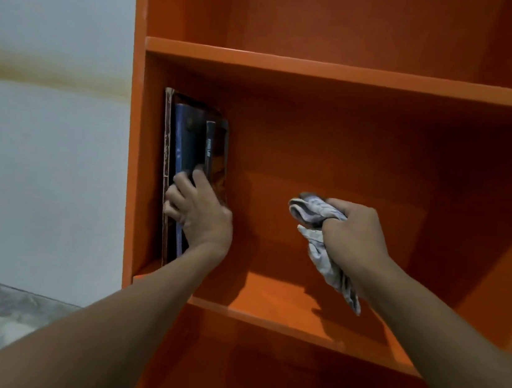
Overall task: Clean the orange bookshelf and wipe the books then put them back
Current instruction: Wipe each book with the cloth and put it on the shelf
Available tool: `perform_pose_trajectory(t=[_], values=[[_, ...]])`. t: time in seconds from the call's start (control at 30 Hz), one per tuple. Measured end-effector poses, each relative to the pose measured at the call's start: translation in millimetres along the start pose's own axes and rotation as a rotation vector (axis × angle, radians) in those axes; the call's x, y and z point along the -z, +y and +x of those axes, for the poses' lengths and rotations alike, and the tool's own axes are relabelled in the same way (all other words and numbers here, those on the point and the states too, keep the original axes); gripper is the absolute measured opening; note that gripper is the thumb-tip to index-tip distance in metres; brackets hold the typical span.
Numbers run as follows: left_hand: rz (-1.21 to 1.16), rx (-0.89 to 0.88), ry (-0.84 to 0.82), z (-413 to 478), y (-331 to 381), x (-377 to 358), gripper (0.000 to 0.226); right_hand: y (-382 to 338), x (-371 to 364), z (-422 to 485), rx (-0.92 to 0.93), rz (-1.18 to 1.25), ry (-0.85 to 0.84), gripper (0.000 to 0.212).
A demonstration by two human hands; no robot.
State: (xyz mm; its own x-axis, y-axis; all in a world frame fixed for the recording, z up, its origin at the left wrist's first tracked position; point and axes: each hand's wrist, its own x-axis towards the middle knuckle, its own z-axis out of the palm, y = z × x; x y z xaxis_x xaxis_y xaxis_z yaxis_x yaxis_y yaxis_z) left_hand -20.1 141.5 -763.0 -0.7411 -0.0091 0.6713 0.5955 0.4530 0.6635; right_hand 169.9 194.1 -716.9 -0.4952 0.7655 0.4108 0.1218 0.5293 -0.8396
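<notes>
Books [195, 153] stood against the bookshelf's [329, 70] left wall are gripped by the left hand [201, 216], a cloth [315, 227] is clutched in the right hand [355, 236]; if released unsupported, the books could be toppled rightward.

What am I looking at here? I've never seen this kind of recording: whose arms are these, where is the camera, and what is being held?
There is no machine: these are a person's bare arms, filmed by one camera worn on the head, looking forward and down. Ahead is an orange bookshelf. A few books stand upright against the left wall of its middle shelf; the left hand holds them by their front edges. The right hand grips a grey-white cloth above the shelf board.
</notes>
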Motion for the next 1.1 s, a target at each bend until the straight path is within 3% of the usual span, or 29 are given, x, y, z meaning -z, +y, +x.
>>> perform_pose_trajectory(t=[0.13,0.17,0.27,0.33,0.5,0.57,0.73,0.87,0.97,1.1], values=[[0.508,-0.241,0.03,5,-20,-25,0.131,-2,-8,2,-0.128,0.198,-0.035,0.033],[0.608,-0.31,-0.001,7,-26,-26,0.135,-3,-11,2,-0.147,0.225,-0.044,0.032],[0.814,-0.527,-0.097,11,-40,-24,0.106,1,-17,3,-0.157,0.211,-0.06,0.03],[0.857,-0.56,-0.214,16,-41,-18,0.092,5,-20,4,-0.166,0.202,-0.061,0.031],[0.86,-0.564,-0.29,13,-32,1,0.079,14,-24,-5,-0.202,0.27,-0.066,0.039],[0.797,-0.586,-0.334,12,-25,10,0.075,17,-23,-11,-0.233,0.329,-0.046,0.041],[0.492,-0.756,-0.501,-16,-17,53,0.037,27,-23,-54,-0.298,0.455,0.031,0.042],[-0.008,-0.701,-0.773,-68,-27,88,0.024,55,-20,-116,-0.29,0.437,-0.012,0.041],[-0.177,-0.697,-0.888,-117,-40,107,0.019,87,-13,-167,-0.289,0.397,-0.008,0.04],[-0.249,-0.553,-1.062,-183,-57,111,0.02,138,-8,-226,-0.358,0.463,0.022,0.038]])
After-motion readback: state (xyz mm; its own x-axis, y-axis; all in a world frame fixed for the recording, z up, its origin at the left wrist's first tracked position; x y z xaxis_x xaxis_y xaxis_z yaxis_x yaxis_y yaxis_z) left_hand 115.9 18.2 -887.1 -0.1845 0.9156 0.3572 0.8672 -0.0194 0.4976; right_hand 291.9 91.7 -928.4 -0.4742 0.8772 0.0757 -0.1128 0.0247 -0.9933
